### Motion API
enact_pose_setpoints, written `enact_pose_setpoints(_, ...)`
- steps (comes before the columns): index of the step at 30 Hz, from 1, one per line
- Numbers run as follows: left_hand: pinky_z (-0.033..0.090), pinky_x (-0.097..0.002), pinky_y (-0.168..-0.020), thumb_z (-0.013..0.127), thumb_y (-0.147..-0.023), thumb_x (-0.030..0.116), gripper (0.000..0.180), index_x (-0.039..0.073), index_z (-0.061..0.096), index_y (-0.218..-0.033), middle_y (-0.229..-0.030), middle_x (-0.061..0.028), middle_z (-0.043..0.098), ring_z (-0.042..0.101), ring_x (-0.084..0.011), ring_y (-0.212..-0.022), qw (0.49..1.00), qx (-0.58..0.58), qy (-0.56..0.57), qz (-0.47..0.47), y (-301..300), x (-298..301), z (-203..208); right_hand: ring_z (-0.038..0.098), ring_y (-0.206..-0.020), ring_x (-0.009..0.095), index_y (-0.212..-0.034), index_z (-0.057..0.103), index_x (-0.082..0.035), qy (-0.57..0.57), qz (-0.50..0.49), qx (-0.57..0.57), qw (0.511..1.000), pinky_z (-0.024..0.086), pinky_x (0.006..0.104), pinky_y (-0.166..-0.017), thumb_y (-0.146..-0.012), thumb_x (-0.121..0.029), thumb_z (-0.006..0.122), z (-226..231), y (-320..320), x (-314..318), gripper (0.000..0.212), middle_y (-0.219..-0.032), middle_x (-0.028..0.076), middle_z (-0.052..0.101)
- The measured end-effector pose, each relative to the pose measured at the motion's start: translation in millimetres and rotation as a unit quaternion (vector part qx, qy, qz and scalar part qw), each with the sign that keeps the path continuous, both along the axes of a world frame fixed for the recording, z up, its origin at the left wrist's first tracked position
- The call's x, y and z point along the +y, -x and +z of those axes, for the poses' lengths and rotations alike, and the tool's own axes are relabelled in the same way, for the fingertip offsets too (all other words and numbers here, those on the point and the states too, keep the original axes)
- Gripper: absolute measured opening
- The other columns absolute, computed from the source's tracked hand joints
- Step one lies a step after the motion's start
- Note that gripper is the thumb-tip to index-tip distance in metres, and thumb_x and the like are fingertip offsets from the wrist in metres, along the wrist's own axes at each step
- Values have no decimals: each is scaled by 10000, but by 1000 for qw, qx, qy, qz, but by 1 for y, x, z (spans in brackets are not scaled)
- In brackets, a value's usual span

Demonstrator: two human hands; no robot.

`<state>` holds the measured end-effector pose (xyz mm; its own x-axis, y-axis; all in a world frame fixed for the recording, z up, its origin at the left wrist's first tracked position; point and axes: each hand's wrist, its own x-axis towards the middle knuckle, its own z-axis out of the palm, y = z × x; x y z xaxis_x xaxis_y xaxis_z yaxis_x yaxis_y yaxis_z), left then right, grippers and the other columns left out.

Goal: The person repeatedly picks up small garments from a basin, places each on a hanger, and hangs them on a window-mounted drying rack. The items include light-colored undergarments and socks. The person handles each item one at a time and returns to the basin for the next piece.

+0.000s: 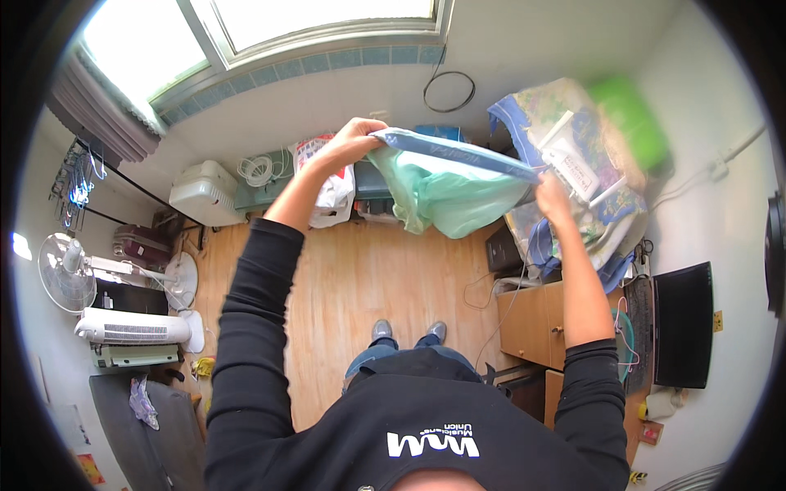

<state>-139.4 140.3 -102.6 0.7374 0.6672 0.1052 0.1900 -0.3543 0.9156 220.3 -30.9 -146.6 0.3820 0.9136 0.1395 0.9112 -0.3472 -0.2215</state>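
Held up in front of me by both hands is a pair of mint-green underpants (454,196), with a wide blue waistband stretched between the hands. My left hand (357,139) pinches one end of the band, up near the window wall. The other end, lower and to the right, is gripped by my right hand (553,198). The thin green cloth hangs in loose folds below the band. Just behind my right hand lies a flowered blue-and-yellow cloth (589,106) draped over something, with a white hanger-like frame on it.
A wooden cabinet (532,323) and a black monitor (684,325) stand on the right. On the left are a white fan (69,270), a tower fan (135,326) and a grey padded board (143,425). White bags (334,196) sit by the wall. A blurred green object (629,123) is at far right.
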Motion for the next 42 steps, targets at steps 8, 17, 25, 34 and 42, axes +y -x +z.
enact_pose_setpoints(8,221,-457,-1066,682,-650,171,71,125,640,-683,-762,-5,543,547,-181,-914,817,203,-534,-76,39,-83,9,521,-1108,262,-1026,610,9,-15,328,454,828,375,381,-986,-851,-175,542,68,60,-54,263,-1240,135,530)
enact_pose_setpoints(17,232,-465,-1032,509,-833,483,439,92,684,-928,-948,-91,559,494,-216,-1037,808,406,-427,-19,48,-72,-71,460,-1129,367,-781,605,5,-34,299,-45,952,397,436,-911,-644,-114,716,-10,67,-95,213,-1009,185,549)
enact_pose_setpoints(25,484,-448,-686,630,-780,426,730,58,303,-1319,-1096,-173,569,620,-343,-843,861,336,-258,281,24,-99,-96,467,-1164,393,-775,648,52,-192,245,80,947,395,441,-935,-771,-230,671,26,125,-142,283,-1106,247,570)
enact_pose_setpoints(34,479,-409,-766,573,-781,305,319,45,673,-937,-894,-197,655,634,-333,-857,940,248,53,230,7,-58,-183,592,-864,245,-906,664,19,-274,135,113,945,472,329,-790,-747,-68,694,35,146,-132,184,-1041,152,605)
enact_pose_setpoints(42,502,-352,-810,546,-840,157,282,27,570,-1089,-1015,-59,614,599,-148,-899,875,-87,476,-2,-2,-97,-55,519,-950,123,-1085,581,-29,-293,32,595,748,401,272,-874,-769,4,641,18,76,-141,323,-1071,45,560)
